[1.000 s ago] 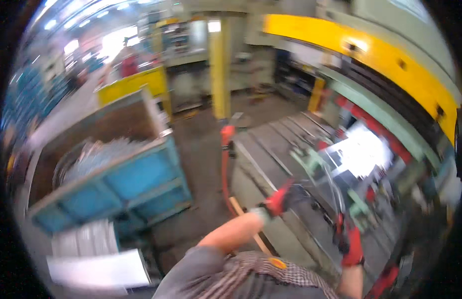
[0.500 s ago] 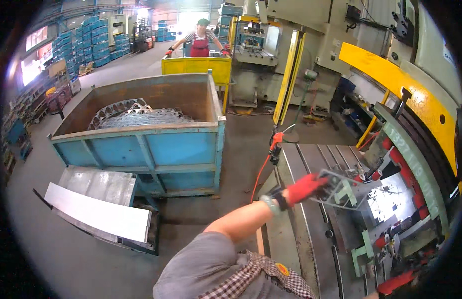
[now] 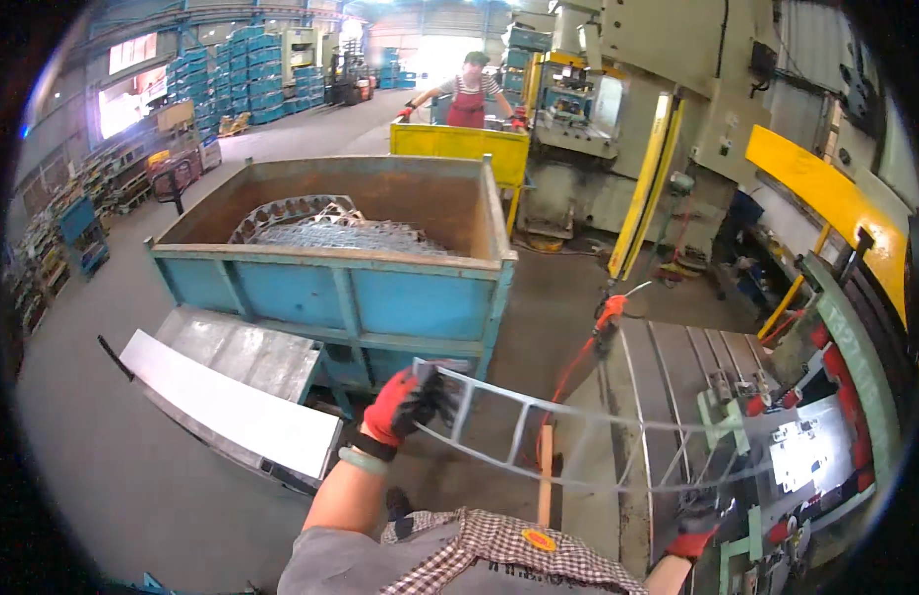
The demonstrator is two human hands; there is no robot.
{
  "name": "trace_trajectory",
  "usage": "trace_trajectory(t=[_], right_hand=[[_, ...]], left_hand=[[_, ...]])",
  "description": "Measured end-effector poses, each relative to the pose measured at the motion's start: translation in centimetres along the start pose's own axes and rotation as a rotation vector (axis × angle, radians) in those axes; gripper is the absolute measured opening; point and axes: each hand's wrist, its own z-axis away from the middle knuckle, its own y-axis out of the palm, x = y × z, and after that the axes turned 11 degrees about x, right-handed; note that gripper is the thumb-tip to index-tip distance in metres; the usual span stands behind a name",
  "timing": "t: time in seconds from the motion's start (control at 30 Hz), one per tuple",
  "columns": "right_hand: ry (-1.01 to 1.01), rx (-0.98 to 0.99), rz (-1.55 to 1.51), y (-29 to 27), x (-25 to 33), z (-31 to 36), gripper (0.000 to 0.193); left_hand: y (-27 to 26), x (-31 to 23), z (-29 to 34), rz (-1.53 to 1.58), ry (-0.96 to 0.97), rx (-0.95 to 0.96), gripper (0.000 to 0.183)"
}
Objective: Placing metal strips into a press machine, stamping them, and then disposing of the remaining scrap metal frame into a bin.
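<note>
My left hand (image 3: 405, 405), in a red and black glove, is closed round the left end of a long ladder-shaped metal frame (image 3: 524, 431). The frame has thin rails with crossbars and stretches rightward over the press bed (image 3: 650, 367), its far part blurred. My right hand (image 3: 695, 528), also gloved, is low at the right, just under the frame's near rail; its fingers are smeared, and whether they touch the rail cannot be made out. Beyond it, a shiny sheet piece (image 3: 808, 448) lies in the green die (image 3: 856, 347) with red blocks.
A blue steel bin (image 3: 410, 305) holding metal scrap stands ahead left. Before it, pale sheets (image 3: 231, 407) lie on a stand. An orange air gun (image 3: 610, 312) hangs at the bed's corner. Behind a yellow bin (image 3: 459, 145) stands another person (image 3: 467, 99). A yellow guard (image 3: 826, 203) spans the press.
My left hand has swung left, away from the die, drawing the metal frame out across the bed. My right hand has come closer to the frame. The view has turned left.
</note>
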Motion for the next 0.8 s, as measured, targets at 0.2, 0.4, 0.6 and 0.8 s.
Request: trace_trajectory(t=[0.2,0.4,0.6,0.8], right_hand=[[-0.155,0.473,-0.404,-1.8,-1.5,-9.1,0.057],[-0.102,0.442,-0.531,-3.3,-5.9,-11.2,0.051],[-0.065,0.392,-0.611,-3.2,-12.7,-11.5,0.044],[-0.035,0.406,-0.847,1.7,-19.0,-17.3,0.039]], left_hand=[[-8.0,-7.1,5.5,-0.253,-0.082,-0.245,0.048],[-15.8,-8.8,8.9,-0.549,-0.1,-0.438,0.043],[-22.9,-8.9,9.8,-0.202,-0.044,-0.467,0.053],[-30.3,-11.6,11.5,-0.106,-0.342,-0.468,0.042]])
